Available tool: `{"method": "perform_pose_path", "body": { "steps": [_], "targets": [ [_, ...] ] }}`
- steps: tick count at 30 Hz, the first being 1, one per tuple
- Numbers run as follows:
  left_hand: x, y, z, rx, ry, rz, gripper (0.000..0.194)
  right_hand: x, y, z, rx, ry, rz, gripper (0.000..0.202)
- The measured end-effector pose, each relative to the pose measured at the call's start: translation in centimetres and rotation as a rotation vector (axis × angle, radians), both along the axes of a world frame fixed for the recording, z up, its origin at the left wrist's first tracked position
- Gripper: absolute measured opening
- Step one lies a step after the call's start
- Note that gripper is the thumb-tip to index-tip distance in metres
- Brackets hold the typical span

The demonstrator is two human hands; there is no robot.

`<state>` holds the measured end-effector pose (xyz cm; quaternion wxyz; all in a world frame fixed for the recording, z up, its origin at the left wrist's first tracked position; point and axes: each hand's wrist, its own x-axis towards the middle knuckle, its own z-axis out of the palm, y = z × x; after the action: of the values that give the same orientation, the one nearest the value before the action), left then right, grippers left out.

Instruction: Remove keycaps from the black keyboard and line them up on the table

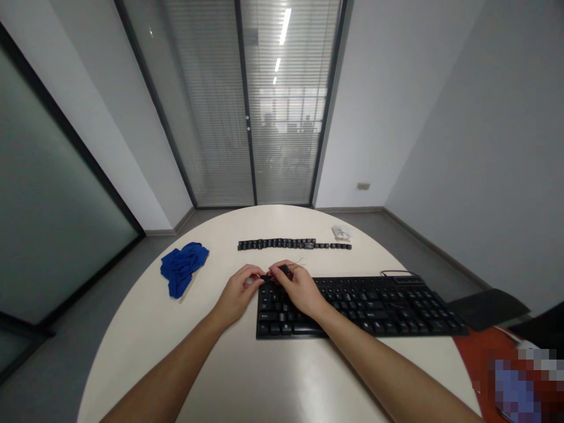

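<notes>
A black keyboard (379, 305) lies on the round cream table (145, 346), its left end under my hands. At the keyboard's top left corner, my left hand (240, 291) pinches a small dark piece between thumb and fingers. My right hand (299, 288) is over the upper left keys, its fingers closed round a small black object (285, 269); what exactly it is cannot be made out. The fingertips of both hands nearly meet. Beyond them, rows of loose black keycaps (277, 243) stretch across the table.
A crumpled blue cloth (183, 267) lies at the table's left side. A small whitish packet (342, 232) sits at the back right. The keyboard's cable (399, 272) curls behind it. A dark chair part (489, 308) and a red surface (476, 358) are at the right.
</notes>
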<state>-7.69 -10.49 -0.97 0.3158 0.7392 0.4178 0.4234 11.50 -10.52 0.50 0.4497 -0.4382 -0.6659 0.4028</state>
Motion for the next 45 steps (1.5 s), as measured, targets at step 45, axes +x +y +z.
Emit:
{"method": "perform_pose_path", "body": {
  "steps": [45],
  "targets": [
    [-0.3,-0.1,-0.2,0.17,0.092,0.255,0.017,-0.1,-0.6,0.3,0.031,-0.02,-0.167,0.014]
  ]
}}
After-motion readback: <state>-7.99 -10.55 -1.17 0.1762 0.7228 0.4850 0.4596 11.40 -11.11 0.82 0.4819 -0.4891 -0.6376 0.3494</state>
